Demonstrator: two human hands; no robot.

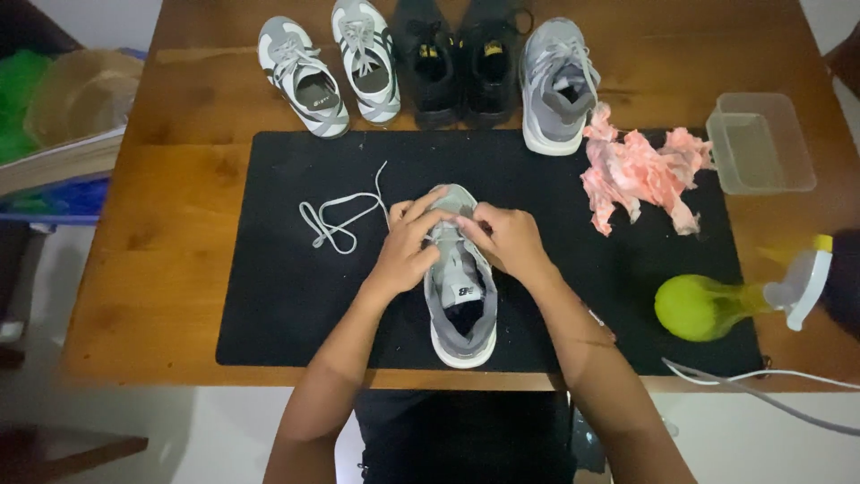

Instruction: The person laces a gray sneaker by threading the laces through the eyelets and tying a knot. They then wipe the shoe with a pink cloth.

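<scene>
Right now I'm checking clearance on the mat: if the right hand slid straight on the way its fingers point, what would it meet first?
The right hand points leftward across the grey sneaker, so it would probably meet the left hand first; beyond lies the loose lace.

Both hands cover the grey sneaker's (460, 296) toe and eyelets.

Brown wooden table (179, 233), black mat (296, 296) across its middle. Directly on the wood: grey-white sneaker pair (327, 67), black shoe pair (457, 63), clear plastic tub (760, 143), white cable (761, 376) near front right edge
</scene>
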